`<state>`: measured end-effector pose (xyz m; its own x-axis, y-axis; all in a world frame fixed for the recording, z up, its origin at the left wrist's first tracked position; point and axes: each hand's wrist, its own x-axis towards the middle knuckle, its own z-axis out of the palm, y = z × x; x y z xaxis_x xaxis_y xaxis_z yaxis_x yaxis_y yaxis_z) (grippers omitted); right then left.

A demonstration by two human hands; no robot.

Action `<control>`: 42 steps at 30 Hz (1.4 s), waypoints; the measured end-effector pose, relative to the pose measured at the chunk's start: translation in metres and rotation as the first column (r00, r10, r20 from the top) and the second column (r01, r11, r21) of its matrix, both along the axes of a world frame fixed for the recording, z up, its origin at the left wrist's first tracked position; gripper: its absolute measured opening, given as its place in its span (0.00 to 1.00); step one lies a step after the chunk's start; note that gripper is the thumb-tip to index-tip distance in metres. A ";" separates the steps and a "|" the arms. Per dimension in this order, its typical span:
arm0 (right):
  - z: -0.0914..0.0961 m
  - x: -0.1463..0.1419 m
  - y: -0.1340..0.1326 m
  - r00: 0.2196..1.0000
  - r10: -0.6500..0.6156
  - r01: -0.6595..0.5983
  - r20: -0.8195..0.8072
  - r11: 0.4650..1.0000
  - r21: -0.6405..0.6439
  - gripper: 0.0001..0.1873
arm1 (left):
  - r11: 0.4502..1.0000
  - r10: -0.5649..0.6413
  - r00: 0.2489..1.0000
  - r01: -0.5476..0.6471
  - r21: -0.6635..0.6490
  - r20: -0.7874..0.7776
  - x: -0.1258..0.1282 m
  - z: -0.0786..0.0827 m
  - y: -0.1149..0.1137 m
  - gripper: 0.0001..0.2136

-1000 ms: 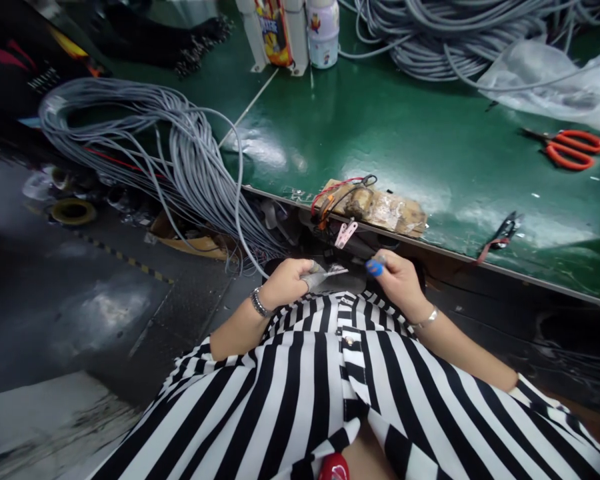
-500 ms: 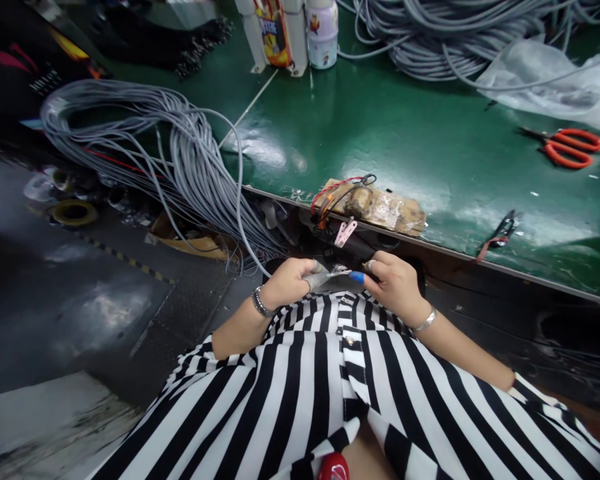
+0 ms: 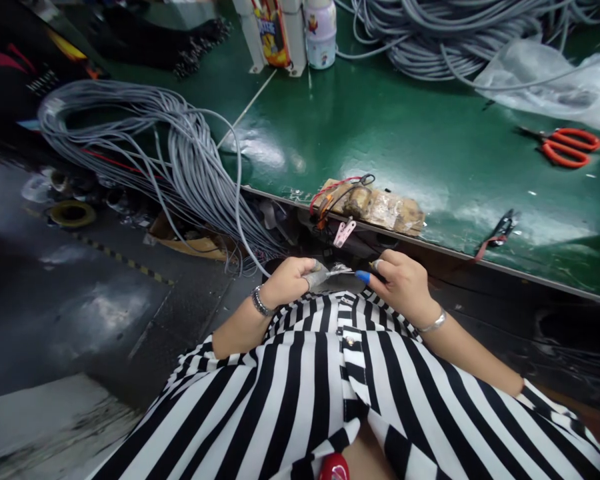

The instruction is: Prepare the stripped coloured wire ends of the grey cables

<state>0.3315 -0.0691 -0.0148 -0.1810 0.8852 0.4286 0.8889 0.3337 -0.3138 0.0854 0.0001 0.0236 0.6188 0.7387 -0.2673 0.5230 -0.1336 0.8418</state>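
Note:
My left hand is closed around the end of a grey cable, its thumb and fingertips wrapped in greyish covers. That cable runs down from a large loose coil hanging over the bench edge. Pale, stripped wire strands stick out from the left fingertips towards the right. At their far end my right hand is pinched, with a blue cover on one fingertip and another cover on a second finger. The strands reach its fingertips; the exact grip there is too small to make out. Both hands are in front of my striped shirt.
On the green bench lie orange-handled scissors, small cutters, a taped block with a pink clip, a plastic bag and another grey cable coil. A purple bottle stands at the back.
My right hand has shifted slightly to the right, away from the left, and more of the strands shows between them. My left hand stays nearly where it was.

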 end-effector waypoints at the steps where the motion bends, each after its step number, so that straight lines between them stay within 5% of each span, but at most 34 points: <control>1: -0.001 -0.001 0.000 1.000 0.006 -0.006 -0.002 1.000 0.002 0.23 | 1.000 -0.006 1.000 0.006 0.003 -0.004 0.001 0.000 0.000 0.10; 9: -0.008 -0.011 0.005 0.991 0.117 -0.117 -0.067 0.993 0.012 0.25 | 0.999 -0.047 0.999 0.046 -0.027 -0.009 0.003 0.004 -0.001 0.09; 18: -0.002 -0.012 0.009 0.973 0.187 -0.180 0.134 0.982 -0.059 0.19 | 0.997 -0.063 0.995 0.066 0.043 -0.074 0.004 0.005 -0.001 0.07; 26: -0.025 -0.018 0.018 0.973 0.104 -0.043 0.208 0.960 -0.277 0.14 | 0.977 -0.007 1.000 0.009 -0.215 0.007 0.006 0.004 -0.004 0.08; 31: -0.034 -0.001 0.021 0.996 -0.091 0.078 -0.018 0.924 -0.374 0.22 | 0.971 0.067 0.997 -0.059 -0.233 0.031 0.004 0.007 -0.002 0.05; 34: -0.023 0.002 0.019 0.933 -0.018 -0.127 -0.360 0.918 -0.375 0.23 | 0.979 0.056 0.998 -0.049 -0.196 0.031 0.004 0.003 -0.001 0.06; 38: -0.001 -0.011 0.021 0.745 0.135 -0.444 -0.653 0.832 -0.334 0.21 | 0.996 -0.055 0.998 0.054 -0.068 -0.007 0.006 0.002 0.000 0.10; 42: -0.001 -0.028 0.029 0.519 -0.049 -0.685 -0.853 0.573 -0.450 0.23 | 0.985 -0.169 0.983 0.171 -0.013 0.074 0.004 0.002 0.001 0.12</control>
